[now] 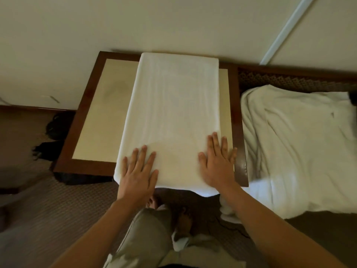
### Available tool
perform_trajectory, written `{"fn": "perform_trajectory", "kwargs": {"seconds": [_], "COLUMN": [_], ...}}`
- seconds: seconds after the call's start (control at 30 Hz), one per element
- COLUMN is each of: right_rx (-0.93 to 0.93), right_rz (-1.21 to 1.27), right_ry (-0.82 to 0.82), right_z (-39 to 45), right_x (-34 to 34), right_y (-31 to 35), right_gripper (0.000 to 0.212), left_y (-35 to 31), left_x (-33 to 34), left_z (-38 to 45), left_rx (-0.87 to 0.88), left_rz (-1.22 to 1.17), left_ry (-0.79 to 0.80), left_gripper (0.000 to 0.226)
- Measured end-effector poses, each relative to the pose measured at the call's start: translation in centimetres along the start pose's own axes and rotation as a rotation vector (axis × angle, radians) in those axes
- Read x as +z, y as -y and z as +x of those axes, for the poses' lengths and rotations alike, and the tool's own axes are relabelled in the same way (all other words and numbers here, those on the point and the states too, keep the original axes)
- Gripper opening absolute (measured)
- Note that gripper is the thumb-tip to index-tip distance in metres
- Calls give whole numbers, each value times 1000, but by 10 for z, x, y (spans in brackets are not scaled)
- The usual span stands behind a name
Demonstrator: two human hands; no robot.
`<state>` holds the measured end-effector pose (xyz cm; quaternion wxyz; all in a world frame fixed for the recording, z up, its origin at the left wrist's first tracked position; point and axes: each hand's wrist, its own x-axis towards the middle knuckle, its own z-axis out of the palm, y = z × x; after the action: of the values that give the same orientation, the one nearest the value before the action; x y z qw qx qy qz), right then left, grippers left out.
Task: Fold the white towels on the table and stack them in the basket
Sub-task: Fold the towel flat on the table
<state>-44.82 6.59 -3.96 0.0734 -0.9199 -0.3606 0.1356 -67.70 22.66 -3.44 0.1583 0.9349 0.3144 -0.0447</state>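
From the head camera, a long white towel lay folded lengthwise on a low table with a dark wooden frame and a pale top. The towel ran from the far edge by the wall to the near edge, where its end hung slightly over the rim. It covered the right half of the tabletop and left the pale left half bare.

The left hand lay flat on the near left corner of the towel, fingers straight and slightly spread, palm down. The right hand lay flat on the near right corner in the same way, fingers straight; its outer fingers reached past the towel's edge toward the table's right frame. Neither hand pinched the cloth.

To the right of the table, more rumpled white cloth was spread over a lower surface, just beside the table's frame. Below the arms showed a khaki trouser leg above patterned brown carpet.
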Motion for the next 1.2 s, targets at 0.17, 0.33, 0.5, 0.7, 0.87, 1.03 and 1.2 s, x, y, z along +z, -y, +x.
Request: {"fn": "perform_trajectory", "kwargs": {"seconds": [0.17, 0.33, 0.5, 0.7, 0.87, 1.03, 1.2], "right_rx": [19, 220, 462, 656, 647, 586, 583], "right_rz": [22, 179, 507, 815, 926, 912, 883], "right_ry": [-69, -369, -428, -385, -306, -304, -359], "right_z": [-61, -100, -112, -113, -119, -119, -118], "right_x": [13, 15, 14, 17, 13, 6, 10], "right_y": [-17, -11, 9, 17, 14, 3, -1], "right_gripper": [67, 42, 23, 15, 20, 10, 4], "left_y": [21, 23, 47, 55, 59, 57, 58], "left_x": [5, -18, -17, -16, -25, -29, -20], "left_z": [-63, -72, -50, -50, -51, -51, -52], "left_rx": [22, -688, -913, -866, -837, -726, -641], "left_rz": [-173, -728, -1062, -1331, -1474, -1278, -793], "left_ry": [-243, -380, -188, -47, 113, 59, -94], "left_gripper": [46, 29, 30, 22, 25, 23, 21]}}
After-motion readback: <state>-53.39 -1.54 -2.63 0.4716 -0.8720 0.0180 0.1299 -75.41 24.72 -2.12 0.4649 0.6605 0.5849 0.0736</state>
